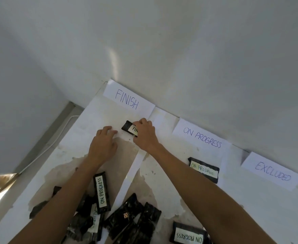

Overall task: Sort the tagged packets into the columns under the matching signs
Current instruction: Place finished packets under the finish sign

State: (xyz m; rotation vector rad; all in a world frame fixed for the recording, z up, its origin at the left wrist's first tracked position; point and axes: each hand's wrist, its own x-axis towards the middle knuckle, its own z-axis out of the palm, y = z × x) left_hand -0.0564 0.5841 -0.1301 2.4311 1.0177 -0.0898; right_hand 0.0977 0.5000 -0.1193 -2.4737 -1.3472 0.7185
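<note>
Right hand (143, 132): fingers curled over the right end of the FINISH packet (129, 129), clamped on it – thumb side hidden.
Left hand (103, 143): fingers nearly straight and spread a little, lying on the table (250, 205) just left of the packet; contact with the packet cannot be told.
FINISH packet: black, lying on the table below the FINISH sign (127, 99), in the left column; only the letters "FIN" of its tag show.
ON PROGRESS sign (202, 137): middle column, against the wall.
Placed packet (203, 169): tagged ON PROGRESS, flat on the table directly below that sign.
EXCLUDED sign (272, 171): right column.
Paper strip (128, 178): white, runs between the left and middle columns.
Unsorted pile (127, 222): black packets heaped at the near edge – partly under the forearms.
Upright-tag packet (101, 191): on the pile, tag reads ON PROGRESS.
Near packet (188, 235): apart from the pile to its right, tag ON PROGRESS facing the wall.
</note>
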